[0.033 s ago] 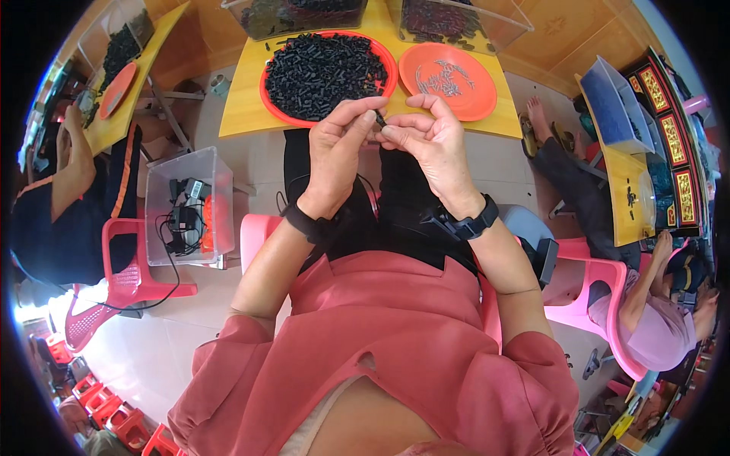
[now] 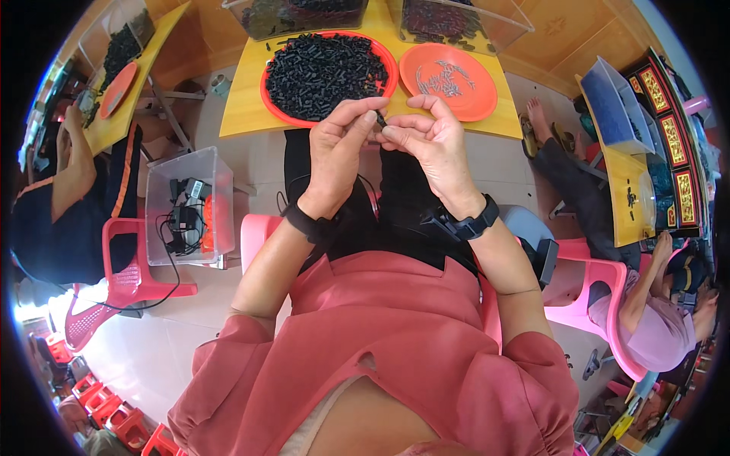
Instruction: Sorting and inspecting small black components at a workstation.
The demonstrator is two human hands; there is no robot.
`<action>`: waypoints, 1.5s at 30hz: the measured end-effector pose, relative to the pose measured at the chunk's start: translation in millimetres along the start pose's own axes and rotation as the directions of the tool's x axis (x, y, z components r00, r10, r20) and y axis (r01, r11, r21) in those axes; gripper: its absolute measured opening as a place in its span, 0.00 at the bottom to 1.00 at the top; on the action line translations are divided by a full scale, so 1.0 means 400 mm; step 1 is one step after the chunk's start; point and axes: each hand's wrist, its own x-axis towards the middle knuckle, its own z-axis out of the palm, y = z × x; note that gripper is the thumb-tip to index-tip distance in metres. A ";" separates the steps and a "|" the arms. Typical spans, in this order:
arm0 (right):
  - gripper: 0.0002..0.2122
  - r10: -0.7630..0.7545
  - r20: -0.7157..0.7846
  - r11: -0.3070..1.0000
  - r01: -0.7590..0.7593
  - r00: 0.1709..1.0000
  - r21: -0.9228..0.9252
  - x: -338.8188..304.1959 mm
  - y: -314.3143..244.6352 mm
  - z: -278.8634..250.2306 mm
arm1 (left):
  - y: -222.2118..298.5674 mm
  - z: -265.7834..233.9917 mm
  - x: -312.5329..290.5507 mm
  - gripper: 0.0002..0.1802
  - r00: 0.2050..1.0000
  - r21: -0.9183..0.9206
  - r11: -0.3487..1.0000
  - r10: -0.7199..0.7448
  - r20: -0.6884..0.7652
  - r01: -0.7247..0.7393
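My left hand (image 2: 340,148) pinches a small black piece (image 2: 380,118) between thumb and fingertips, just in front of the table edge. Meeting it from the other side, my right hand (image 2: 432,144) has thumb and forefinger closed at the piece's lower end. Whatever else those right fingers hold is too small and covered to make out. Beyond my left hand stands a round red tray (image 2: 266,102) heaped with small black pieces (image 2: 327,76). Past my right hand, an orange plate (image 2: 480,99) bears scattered small silvery metal parts (image 2: 445,80).
Two clear bins (image 2: 365,19) of dark pieces stand at the back of the yellow table (image 2: 243,114). On the floor at left, a clear box (image 2: 190,258) contains cables and adapters. Co-workers sit on pink chairs at both sides; a blue bin (image 2: 616,106) stands at right.
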 end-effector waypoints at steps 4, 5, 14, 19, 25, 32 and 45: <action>0.19 0.051 0.011 0.997 -0.052 0.999 0.055 0.010 0.003 0.007 | 0.002 -0.011 0.004 0.11 0.999 0.017 0.999 0.038 0.003 -0.038; 0.20 0.064 0.003 0.995 -0.064 0.998 0.075 0.011 0.005 0.011 | 0.000 -0.016 0.000 0.10 1.000 0.003 1.000 0.017 -0.019 -0.017; 0.24 0.088 -0.110 0.995 -0.093 0.990 -0.041 -0.014 -0.011 0.013 | 0.006 -0.003 -0.002 0.06 0.937 0.277 0.896 0.341 0.072 -0.348; 0.24 0.105 0.005 0.994 -0.105 0.994 -0.021 -0.008 -0.005 0.014 | 0.015 -0.005 -0.021 0.07 0.921 0.257 0.886 0.384 0.058 -0.386; 0.21 0.136 -0.001 0.990 -0.136 0.991 0.025 0.002 -0.004 0.005 | 0.018 -0.003 -0.024 0.07 0.909 0.306 0.859 0.411 0.065 -0.410; 0.20 0.117 -0.038 0.993 -0.116 0.992 0.024 -0.010 -0.005 0.020 | -0.010 0.022 -0.035 0.07 0.989 -0.094 0.985 0.140 -0.038 -0.143; 0.17 0.109 -0.040 0.989 -0.104 0.993 0.106 0.010 0.001 0.033 | 0.005 -0.004 -0.023 0.10 0.998 -0.310 0.949 -0.063 -0.025 0.052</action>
